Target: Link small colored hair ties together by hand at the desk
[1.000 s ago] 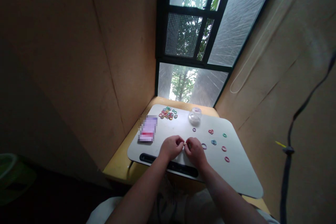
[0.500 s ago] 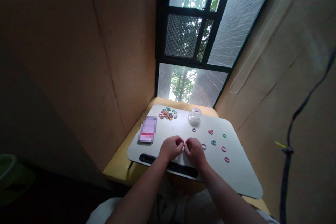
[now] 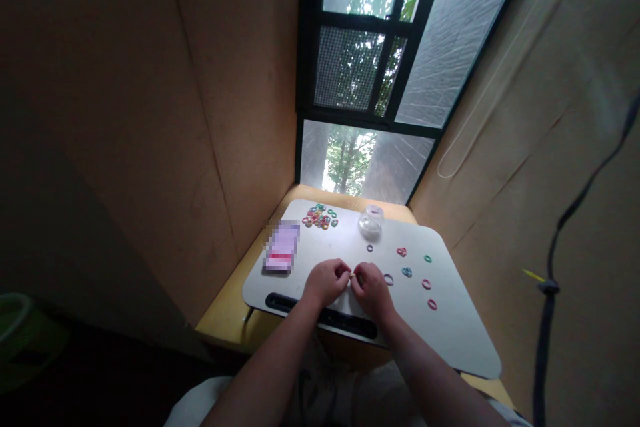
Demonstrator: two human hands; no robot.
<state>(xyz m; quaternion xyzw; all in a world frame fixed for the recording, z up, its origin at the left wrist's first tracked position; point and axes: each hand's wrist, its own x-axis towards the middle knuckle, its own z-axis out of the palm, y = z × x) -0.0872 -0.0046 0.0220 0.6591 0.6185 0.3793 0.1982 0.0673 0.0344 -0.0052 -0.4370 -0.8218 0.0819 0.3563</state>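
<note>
My left hand [image 3: 327, 281] and my right hand [image 3: 371, 288] meet above the front middle of a white lap table [image 3: 450, 330]. Both are closed, fingertips pinched together around a small yellowish hair tie [image 3: 352, 275], mostly covered by the fingers. Just right of my right hand lies a purple hair tie [image 3: 389, 279]. Beyond it are a blue bunch of hair ties [image 3: 407, 272] and a red bunch [image 3: 401, 251]. Two pink hair ties [image 3: 426, 284] and a green one [image 3: 427, 258] lie farther right. A dark purple one [image 3: 369, 248] sits ahead of my hands.
A pile of colourful hair ties [image 3: 320, 217] lies at the back left, near a clear plastic jar [image 3: 371, 223]. A blurred-out pink and purple phone-shaped object [image 3: 281, 247] rests at the left edge. A black slot [image 3: 350, 323] runs along the front, under my wrists. Walls and a window [image 3: 367, 160] enclose the table.
</note>
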